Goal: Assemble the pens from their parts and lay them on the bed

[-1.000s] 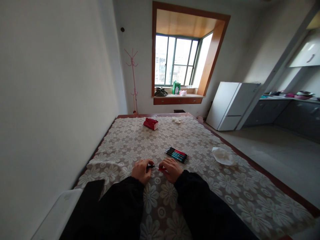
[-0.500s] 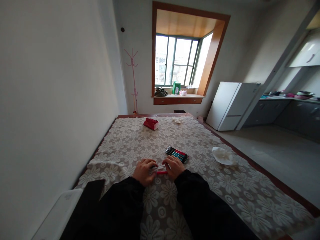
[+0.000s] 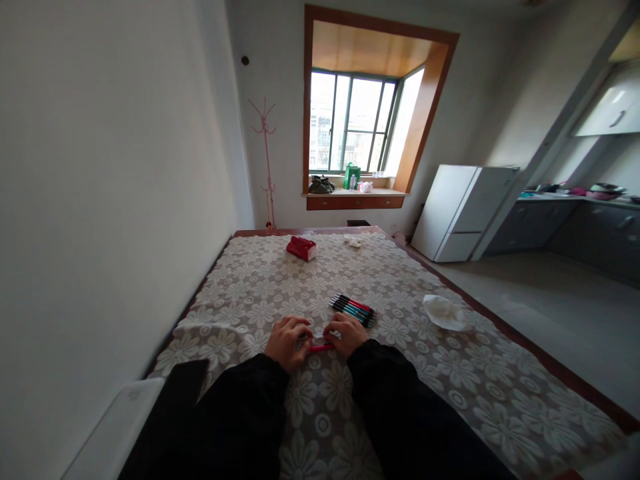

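1. Tabletop [image 3: 450, 400] under a flowered lace cloth; left edge runs close along the wall, right edge borders bare floor. Open cloth lies right of the hands.
2. Both forearms in black sleeves reach forward, wrists low on the cloth, hands close together.
3. Left hand [image 3: 286, 341] curled, fingers closed on the end of a red pen [image 3: 320, 347].
4. Right hand [image 3: 347, 333] curled, fingertips pinching the pen's other end; pen lies level between the hands.
5. Row of pens [image 3: 353, 309] just beyond the right hand; crumpled tissue [image 3: 444, 313] farther right.
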The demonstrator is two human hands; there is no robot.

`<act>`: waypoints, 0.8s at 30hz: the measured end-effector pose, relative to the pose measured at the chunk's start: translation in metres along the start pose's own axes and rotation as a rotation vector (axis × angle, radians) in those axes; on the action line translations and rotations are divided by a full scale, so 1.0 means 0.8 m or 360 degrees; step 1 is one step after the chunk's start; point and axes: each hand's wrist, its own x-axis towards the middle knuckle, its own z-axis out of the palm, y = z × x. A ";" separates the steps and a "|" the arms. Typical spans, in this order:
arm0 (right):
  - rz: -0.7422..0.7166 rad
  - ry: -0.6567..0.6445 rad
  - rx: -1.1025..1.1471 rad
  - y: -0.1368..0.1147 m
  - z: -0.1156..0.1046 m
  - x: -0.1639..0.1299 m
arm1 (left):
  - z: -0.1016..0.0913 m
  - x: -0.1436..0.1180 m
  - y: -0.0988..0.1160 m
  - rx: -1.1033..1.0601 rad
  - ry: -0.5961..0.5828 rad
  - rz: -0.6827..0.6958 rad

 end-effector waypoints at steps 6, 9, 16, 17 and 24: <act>0.0055 -0.0035 0.0026 -0.001 0.002 0.003 | 0.005 0.001 -0.008 0.0003 0.0056 0.0021; 0.0054 -0.0023 0.0038 -0.003 0.003 0.004 | 0.006 0.001 -0.009 0.0013 0.0064 0.0026; -0.0011 0.0069 0.0134 -0.006 0.004 0.002 | 0.007 0.002 -0.011 0.0014 0.0086 0.0059; -0.0029 0.0089 0.0143 -0.007 0.004 0.002 | 0.007 0.002 -0.011 0.0007 0.0085 0.0076; -0.0197 0.0187 0.0117 -0.016 0.004 -0.002 | 0.008 0.002 -0.012 -0.0016 0.0105 0.0130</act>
